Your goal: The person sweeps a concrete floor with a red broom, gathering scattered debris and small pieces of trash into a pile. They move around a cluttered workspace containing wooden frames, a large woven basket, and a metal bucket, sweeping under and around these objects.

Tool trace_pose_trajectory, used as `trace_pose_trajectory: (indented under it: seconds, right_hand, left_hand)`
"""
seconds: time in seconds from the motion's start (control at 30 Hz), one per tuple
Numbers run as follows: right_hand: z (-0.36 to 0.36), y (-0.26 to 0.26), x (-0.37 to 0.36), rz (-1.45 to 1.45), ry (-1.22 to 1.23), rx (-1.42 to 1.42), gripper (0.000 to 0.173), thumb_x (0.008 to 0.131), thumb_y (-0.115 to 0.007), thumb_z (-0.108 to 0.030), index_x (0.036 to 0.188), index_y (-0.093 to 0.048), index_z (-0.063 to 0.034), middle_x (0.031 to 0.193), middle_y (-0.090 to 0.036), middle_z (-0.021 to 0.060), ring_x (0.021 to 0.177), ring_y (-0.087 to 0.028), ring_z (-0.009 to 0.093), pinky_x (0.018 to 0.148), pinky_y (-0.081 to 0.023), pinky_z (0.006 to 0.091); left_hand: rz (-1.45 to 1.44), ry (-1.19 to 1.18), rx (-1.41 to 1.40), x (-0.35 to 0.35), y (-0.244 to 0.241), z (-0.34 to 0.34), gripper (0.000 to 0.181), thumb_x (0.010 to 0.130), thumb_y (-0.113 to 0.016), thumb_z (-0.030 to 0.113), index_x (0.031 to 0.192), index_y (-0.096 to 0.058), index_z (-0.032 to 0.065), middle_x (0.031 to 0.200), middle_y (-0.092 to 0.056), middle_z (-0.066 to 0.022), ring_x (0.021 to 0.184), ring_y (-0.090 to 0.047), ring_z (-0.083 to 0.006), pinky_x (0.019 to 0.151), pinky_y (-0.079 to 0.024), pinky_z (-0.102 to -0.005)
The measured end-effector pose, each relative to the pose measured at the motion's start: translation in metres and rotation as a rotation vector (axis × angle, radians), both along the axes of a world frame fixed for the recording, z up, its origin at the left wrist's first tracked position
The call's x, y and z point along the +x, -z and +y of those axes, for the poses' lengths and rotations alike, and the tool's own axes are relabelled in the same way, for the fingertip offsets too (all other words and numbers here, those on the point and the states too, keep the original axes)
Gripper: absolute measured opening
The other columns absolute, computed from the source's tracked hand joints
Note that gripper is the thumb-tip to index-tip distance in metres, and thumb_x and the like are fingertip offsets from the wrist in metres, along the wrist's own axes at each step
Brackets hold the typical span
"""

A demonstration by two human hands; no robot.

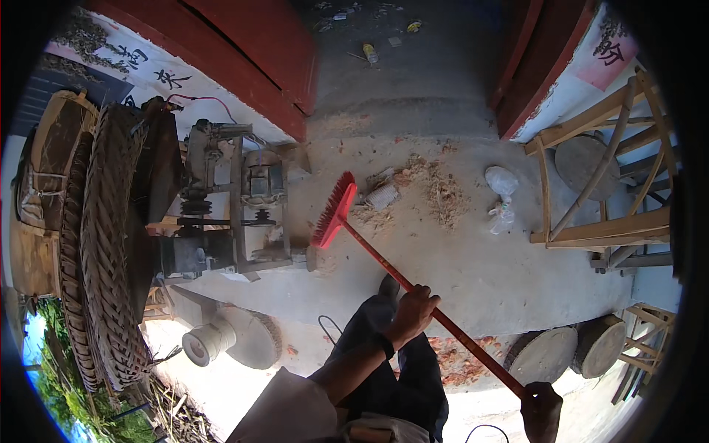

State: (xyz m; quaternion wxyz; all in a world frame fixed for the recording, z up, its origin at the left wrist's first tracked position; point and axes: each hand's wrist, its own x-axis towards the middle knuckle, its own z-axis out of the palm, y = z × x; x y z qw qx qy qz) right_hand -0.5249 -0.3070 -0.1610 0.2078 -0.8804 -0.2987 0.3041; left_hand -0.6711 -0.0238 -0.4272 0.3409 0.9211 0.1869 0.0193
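My left hand point(414, 313), with a black band at its wrist, grips the middle of the red broom handle point(471, 342). The handle's upper end is in my right hand point(540, 408), low at the right. Slanting up to the left, it ends in a red push-broom head point(339, 213) with dark red bristles, which is beside the machine frame and close to the floor; whether the bristles touch it I cannot tell. To the right of the head lies a heap of sawdust-like debris point(443, 194), with a crumpled pale woven piece point(382, 196) at its left side.
A belt-driven machine point(238, 216) and large woven baskets point(111, 238) stand left. A knotted clear plastic bag point(501, 194) lies right of the heap, near wooden frames point(604, 227). Round slabs point(543, 354) stand behind me at right. A red-framed doorway point(277, 61) opens ahead.
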Motion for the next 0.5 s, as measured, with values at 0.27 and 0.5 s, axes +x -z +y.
trace_pose_trajectory:
  seconds: [0.27, 0.5]
  right_hand:
    - [0.070, 0.142, 0.019, 0.355, -0.298, -0.302, 0.005, 0.090, -0.058, -0.008, 0.094, -0.056, -0.0054, 0.074, -0.061, 0.0164, 0.067, -0.064, 0.040, 0.058, -0.051, 0.0480]
    - [0.091, 0.221, 0.029, 0.119, -0.579, -0.108, 0.018, 0.094, -0.061, -0.023, 0.083, -0.057, -0.0099, 0.067, -0.057, 0.0102, 0.058, -0.063, 0.032, 0.049, -0.050, 0.0450]
  left_hand:
    - [0.066, -0.125, 0.019, -0.027, 0.076, 0.077, 0.013, 0.071, -0.067, 0.008, 0.082, -0.059, 0.0066, 0.089, -0.053, -0.0113, 0.094, -0.056, -0.0303, 0.077, -0.053, -0.0409]
    - [0.059, -0.223, -0.013, -0.041, 0.123, 0.088, 0.011, 0.073, -0.067, 0.011, 0.078, -0.058, 0.0058, 0.089, -0.053, -0.0125, 0.094, -0.056, -0.0324, 0.076, -0.052, -0.0439]
